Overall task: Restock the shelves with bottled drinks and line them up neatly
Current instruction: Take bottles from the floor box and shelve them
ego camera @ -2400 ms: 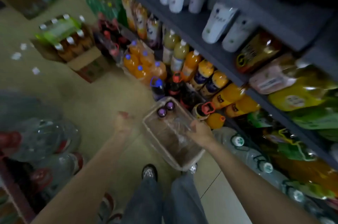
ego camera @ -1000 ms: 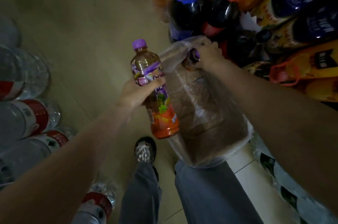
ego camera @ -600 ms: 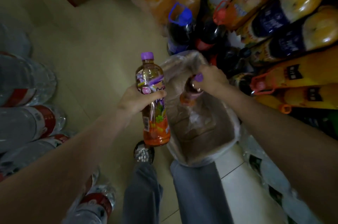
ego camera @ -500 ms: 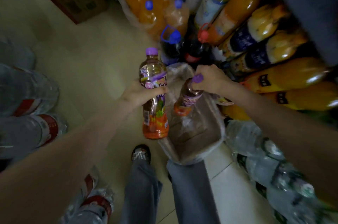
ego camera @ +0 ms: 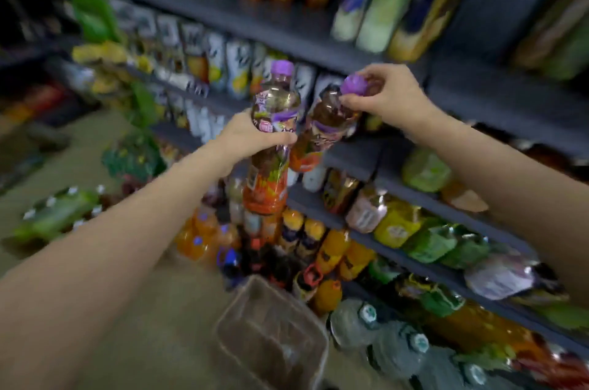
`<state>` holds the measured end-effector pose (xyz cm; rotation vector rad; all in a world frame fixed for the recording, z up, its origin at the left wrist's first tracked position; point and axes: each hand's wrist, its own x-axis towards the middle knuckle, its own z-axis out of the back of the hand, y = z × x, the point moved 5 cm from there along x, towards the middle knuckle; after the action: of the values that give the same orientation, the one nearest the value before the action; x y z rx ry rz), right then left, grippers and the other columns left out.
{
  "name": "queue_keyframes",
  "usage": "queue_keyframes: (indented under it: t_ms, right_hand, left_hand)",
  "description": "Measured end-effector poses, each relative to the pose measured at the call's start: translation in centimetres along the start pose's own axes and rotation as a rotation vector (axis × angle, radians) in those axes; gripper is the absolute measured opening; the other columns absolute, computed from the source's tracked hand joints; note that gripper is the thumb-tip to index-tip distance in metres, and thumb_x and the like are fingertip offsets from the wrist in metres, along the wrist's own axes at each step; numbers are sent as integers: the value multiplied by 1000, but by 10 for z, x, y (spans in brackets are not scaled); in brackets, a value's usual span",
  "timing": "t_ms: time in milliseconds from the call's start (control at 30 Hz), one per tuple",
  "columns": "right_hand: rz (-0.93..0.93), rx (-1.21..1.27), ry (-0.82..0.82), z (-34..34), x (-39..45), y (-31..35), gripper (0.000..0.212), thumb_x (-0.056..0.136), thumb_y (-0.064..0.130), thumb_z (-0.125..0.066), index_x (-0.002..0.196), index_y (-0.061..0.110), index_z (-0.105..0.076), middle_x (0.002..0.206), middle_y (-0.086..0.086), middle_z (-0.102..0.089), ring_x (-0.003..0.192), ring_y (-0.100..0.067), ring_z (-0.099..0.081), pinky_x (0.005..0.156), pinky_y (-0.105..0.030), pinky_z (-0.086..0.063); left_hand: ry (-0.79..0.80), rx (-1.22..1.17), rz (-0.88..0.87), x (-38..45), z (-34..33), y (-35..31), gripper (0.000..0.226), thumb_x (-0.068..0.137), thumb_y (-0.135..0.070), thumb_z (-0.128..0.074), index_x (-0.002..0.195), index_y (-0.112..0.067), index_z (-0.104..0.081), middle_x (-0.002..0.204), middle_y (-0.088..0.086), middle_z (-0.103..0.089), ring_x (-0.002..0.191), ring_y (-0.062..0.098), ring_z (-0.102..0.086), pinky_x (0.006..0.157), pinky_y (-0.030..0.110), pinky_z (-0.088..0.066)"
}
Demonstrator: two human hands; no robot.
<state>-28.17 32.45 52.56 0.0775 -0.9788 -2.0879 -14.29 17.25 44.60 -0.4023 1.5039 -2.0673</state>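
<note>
With the left hand (ego camera: 251,134) wrapped round one purple-capped juice bottle (ego camera: 271,147) and the right hand (ego camera: 387,96) pinching another (ego camera: 322,131) by its cap toward one o'clock before the dark shelf (ego camera: 357,150), that tilted bottle could slip.
</note>
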Motion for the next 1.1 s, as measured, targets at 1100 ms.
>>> queue_keyframes:
  t_ms: [1100]
  right_hand:
    - [-49, 26, -1121, 405, -111, -210, 36, 89, 25, -61, 109, -2, -49, 128, -21, -37, 109, -10, -34, 93, -9, -22]
  left_hand:
    - [257, -117, -367, 43, -398, -293, 59, 62, -18, -84, 112, -27, -54, 104, -9, -64, 102, 12, -59, 94, 32, -46]
